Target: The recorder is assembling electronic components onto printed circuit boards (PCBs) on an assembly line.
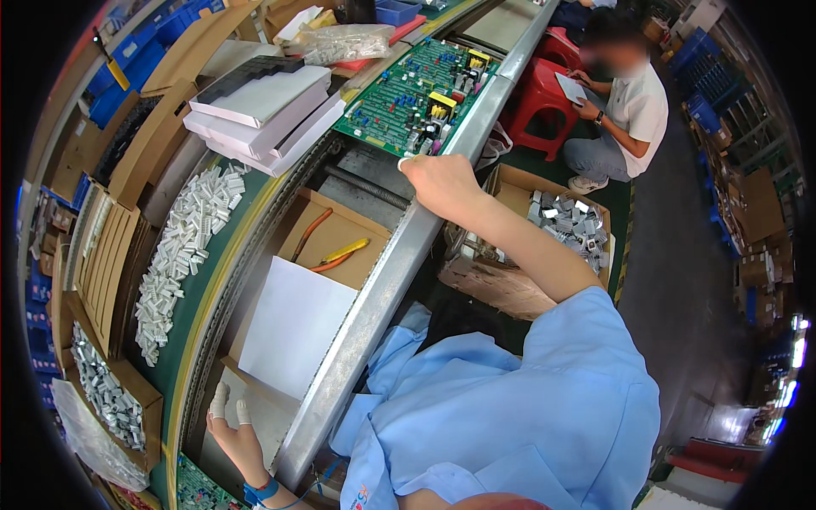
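My right hand (444,184) is closed at the near edge of a green circuit board (382,119), which carries yellow-topped transformers and many small parts. A white finger cot covers a fingertip there. The board lies across the line's rails, up against a similar board behind it. At the lower left, my left hand (235,432) is held with its fingers apart and nothing in them, over the line's grey bed. White cots cover two of its fingers, and a blue strap (260,491) circles the wrist. Another green circuit board (200,491) shows partly beside that wrist.
Between the rails, a cardboard tray holds yellow-and-orange-handled pliers (340,254) beside a white sheet (297,327). White parts (187,246) are heaped on the green strip. Boxes of metal parts (569,223) (106,391) flank the line. A person (625,110) sits at far right near red stools (548,98).
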`<state>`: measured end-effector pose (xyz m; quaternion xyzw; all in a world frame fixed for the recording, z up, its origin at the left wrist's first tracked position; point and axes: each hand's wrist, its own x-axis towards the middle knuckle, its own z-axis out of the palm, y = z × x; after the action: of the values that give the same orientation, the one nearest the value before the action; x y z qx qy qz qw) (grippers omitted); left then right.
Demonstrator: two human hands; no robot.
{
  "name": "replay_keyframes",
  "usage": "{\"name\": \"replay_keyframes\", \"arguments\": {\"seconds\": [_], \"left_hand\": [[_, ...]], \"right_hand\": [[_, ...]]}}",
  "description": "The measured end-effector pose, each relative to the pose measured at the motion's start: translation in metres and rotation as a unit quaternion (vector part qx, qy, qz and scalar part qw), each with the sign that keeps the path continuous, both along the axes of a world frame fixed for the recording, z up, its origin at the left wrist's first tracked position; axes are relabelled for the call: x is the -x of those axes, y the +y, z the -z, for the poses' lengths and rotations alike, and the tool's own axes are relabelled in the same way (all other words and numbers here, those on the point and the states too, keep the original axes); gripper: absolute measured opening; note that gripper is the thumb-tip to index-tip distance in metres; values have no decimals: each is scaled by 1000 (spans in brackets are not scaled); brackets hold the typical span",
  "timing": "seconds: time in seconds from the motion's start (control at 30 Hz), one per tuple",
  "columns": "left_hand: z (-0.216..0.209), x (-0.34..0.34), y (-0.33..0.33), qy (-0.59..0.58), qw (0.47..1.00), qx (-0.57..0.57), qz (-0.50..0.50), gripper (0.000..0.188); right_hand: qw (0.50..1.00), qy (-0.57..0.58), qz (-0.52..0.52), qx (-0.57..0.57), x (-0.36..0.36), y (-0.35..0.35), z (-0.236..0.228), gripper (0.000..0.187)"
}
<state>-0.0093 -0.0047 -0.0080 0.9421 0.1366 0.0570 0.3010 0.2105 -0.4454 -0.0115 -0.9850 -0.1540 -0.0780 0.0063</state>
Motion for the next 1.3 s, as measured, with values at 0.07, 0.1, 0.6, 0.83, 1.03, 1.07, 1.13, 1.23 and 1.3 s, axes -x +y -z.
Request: {"name": "replay_keyframes", "arguments": {"seconds": [0.07, 0.1, 0.6, 0.83, 1.03, 1.07, 1.13, 1.23, 1.3], "left_hand": [[-2, 0, -3, 6, 1000, 14, -13, 39], [-1, 0, -2, 5, 1000, 14, -13, 39], [1, 1, -1, 1, 1000, 2, -8, 40], [-1, 0, -4, 8, 1000, -3, -14, 39], [1, -2, -3, 13, 1000, -5, -12, 39], [1, -3, -3, 14, 1000, 1, -17, 39], [0, -2, -3, 13, 1000, 3, -15, 39], [-2, -1, -3, 16, 1000, 3, -17, 39], [-2, 1, -2, 20, 1000, 2, -22, 39]], "right_hand": [[1000, 8, 17, 3, -6, -4, 1, 10], [999, 18, 33, 7, -9, -6, 1, 12], [996, -24, 83, 13, -45, -46, 15, 21], [992, -28, 114, 39, -69, -71, 16, 16], [988, -29, 150, 30, -77, -79, 24, 16], [988, -29, 150, 31, -77, -79, 26, 16], [988, -60, 142, 14, -74, -78, 28, 15], [988, -59, 144, -7, -72, -74, 26, 14], [988, -63, 143, -11, -71, -75, 31, 14]]}}
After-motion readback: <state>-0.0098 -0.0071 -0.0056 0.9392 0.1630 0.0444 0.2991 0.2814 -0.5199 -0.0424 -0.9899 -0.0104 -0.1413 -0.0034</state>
